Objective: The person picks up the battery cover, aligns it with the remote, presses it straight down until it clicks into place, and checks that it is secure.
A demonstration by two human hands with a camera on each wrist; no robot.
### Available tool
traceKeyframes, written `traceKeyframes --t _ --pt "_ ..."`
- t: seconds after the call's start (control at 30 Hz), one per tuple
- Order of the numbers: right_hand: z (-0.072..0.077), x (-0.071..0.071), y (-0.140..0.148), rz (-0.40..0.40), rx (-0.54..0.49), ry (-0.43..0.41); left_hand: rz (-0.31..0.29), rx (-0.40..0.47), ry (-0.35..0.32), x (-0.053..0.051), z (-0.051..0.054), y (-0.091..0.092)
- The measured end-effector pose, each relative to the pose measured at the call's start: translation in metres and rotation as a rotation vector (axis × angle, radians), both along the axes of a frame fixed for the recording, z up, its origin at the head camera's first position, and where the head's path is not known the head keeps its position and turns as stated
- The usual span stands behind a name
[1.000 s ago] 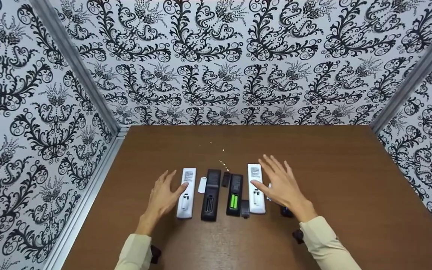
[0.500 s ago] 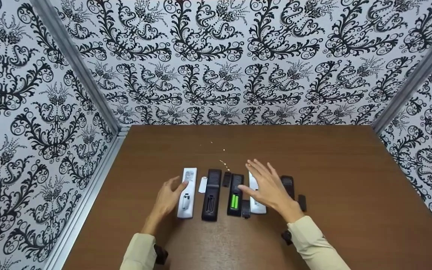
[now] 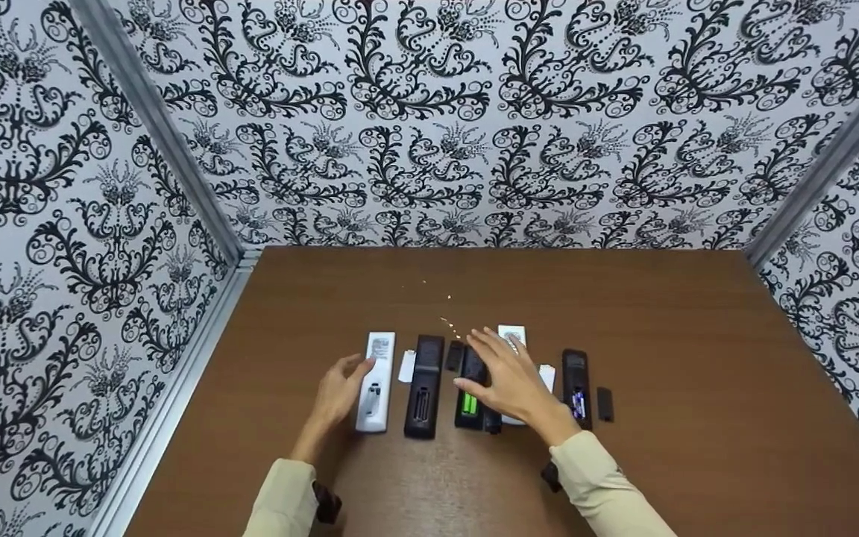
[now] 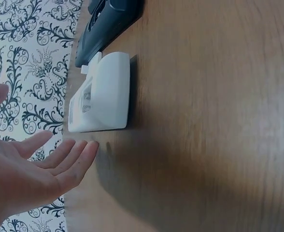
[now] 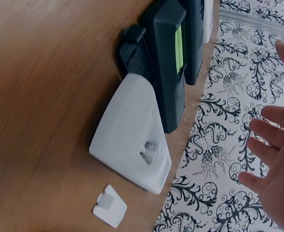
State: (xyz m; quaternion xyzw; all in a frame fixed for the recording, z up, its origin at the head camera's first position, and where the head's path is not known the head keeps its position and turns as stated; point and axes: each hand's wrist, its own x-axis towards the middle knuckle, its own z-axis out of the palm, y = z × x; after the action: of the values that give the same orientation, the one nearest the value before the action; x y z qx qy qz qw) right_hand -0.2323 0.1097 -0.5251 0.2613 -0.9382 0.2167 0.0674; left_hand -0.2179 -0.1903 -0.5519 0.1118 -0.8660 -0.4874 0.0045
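Observation:
My left hand (image 3: 338, 389) hovers beside the leftmost white remote (image 3: 377, 373), fingers loosely bent; the left wrist view shows a gap between the fingers and that remote (image 4: 106, 94). Over the black remote with green batteries (image 3: 469, 401) and the other white remote (image 3: 513, 333), my right hand (image 3: 510, 382) is spread with nothing in it. The right wrist view has this hand (image 5: 277, 154) clear of the white remote (image 5: 132, 130) and the green-battery remote (image 5: 166, 58). Between the hands lies a black remote with an empty battery bay (image 3: 422, 388).
A black remote (image 3: 576, 373) with blue batteries lies at the right, a dark cover (image 3: 605, 403) beside it. White covers (image 3: 406, 367) (image 3: 546, 377) and a small dark cover (image 3: 454, 356) lie among the remotes. Patterned walls (image 3: 429, 149) enclose the brown table (image 3: 661, 335).
My right hand has moved left, from the right-hand white remote to over the green-battery remote, uncovering the black remote at the right. My left hand has shifted slightly, its fingers more bent.

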Motion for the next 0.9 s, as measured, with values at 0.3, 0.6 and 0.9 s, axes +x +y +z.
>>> traceKeyframes --t 0.3,0.6,0.9 --pt "0.000 -0.001 -0.013 0.003 0.033 -0.014 0.037 0.014 0.007 -0.003 -0.002 0.005" --pt "-0.008 -0.003 -0.029 0.045 0.032 -0.036 0.057 -0.021 -0.014 -0.004 -0.005 0.005" --pt "-0.017 -0.005 -0.042 0.073 0.069 -0.087 0.067 -0.138 -0.020 -0.007 -0.005 0.013"
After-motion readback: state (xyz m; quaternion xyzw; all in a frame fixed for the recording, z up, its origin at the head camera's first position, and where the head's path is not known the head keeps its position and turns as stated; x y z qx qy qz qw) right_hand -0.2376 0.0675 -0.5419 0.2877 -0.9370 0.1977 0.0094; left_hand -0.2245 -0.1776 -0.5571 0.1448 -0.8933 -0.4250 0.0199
